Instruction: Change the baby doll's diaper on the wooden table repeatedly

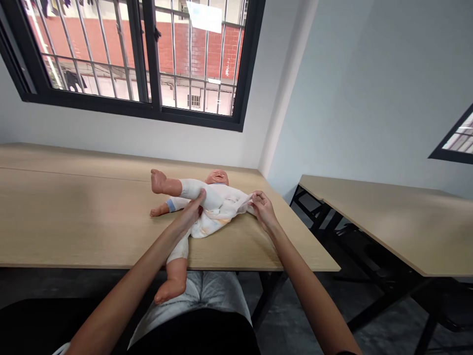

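A baby doll (210,202) with a pink vinyl head and limbs lies on its back on a light wood table (74,217), its head toward the far side. It wears a white garment, and a blue band marks one small limb. My left hand (190,213) grips the doll's white-covered upper leg near the middle of the body. One doll leg hangs past the table's near edge. My right hand (263,211) pinches a loose edge of white cloth (246,204) at the doll's right side. The doll's underside is hidden.
The near table edge runs below the doll, and my grey-clad lap (207,301) lies under it. A second wood table (384,217) on black legs stands to the right across a gap. A barred window (140,59) is set in the wall behind.
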`<state>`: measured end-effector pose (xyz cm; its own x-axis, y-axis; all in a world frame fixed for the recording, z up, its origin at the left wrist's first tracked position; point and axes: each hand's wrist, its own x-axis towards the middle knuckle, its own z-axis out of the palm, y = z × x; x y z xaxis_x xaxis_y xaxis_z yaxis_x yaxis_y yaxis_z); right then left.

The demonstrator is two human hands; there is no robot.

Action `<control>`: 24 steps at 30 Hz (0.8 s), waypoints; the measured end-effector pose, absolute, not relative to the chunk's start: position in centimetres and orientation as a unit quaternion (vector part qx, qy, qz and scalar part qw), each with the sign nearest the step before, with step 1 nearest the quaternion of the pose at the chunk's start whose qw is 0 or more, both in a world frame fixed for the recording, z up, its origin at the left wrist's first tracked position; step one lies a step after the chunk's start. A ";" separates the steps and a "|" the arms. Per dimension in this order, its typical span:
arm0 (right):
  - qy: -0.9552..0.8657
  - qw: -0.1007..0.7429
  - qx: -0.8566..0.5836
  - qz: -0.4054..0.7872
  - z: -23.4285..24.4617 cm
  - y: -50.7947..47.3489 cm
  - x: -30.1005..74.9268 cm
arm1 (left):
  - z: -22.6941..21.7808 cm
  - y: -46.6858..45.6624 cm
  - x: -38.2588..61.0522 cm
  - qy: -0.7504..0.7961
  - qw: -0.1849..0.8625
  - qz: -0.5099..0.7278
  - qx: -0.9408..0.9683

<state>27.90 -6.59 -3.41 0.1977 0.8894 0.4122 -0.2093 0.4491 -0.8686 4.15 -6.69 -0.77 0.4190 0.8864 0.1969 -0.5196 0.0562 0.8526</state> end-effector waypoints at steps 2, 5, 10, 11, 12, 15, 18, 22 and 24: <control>-0.495 0.690 -0.334 0.409 -3.4 -6.6 27.8 | -0.7 -6.7 4.2 0.193 0.700 0.504 0.468; -0.515 0.670 -0.370 0.385 -3.8 -6.6 27.7 | -0.5 -6.9 4.2 0.199 0.698 0.506 0.467; -0.555 0.602 -0.513 0.260 -5.1 -6.4 27.8 | -0.4 -7.2 4.1 0.208 0.692 0.507 0.471; -0.561 0.591 -0.522 0.254 -5.2 -6.4 27.8 | -0.4 -7.2 4.1 0.206 0.691 0.506 0.473; -0.568 0.587 -0.521 0.249 -5.3 -6.3 27.8 | -0.4 -7.2 4.1 0.205 0.691 0.505 0.474; -0.588 0.609 -0.486 0.217 -4.8 -6.3 27.9 | -0.5 -7.0 4.1 0.204 0.691 0.500 0.481; -0.546 0.668 -0.436 0.255 -4.0 -6.4 27.9 | -0.7 -6.8 4.1 0.205 0.689 0.499 0.484; -0.454 0.717 -0.365 0.383 -3.4 -6.8 27.5 | -0.9 -6.7 4.1 0.211 0.689 0.499 0.481; -0.448 0.712 -0.348 0.414 -3.3 -6.9 27.3 | -0.8 -6.8 4.1 0.214 0.692 0.497 0.478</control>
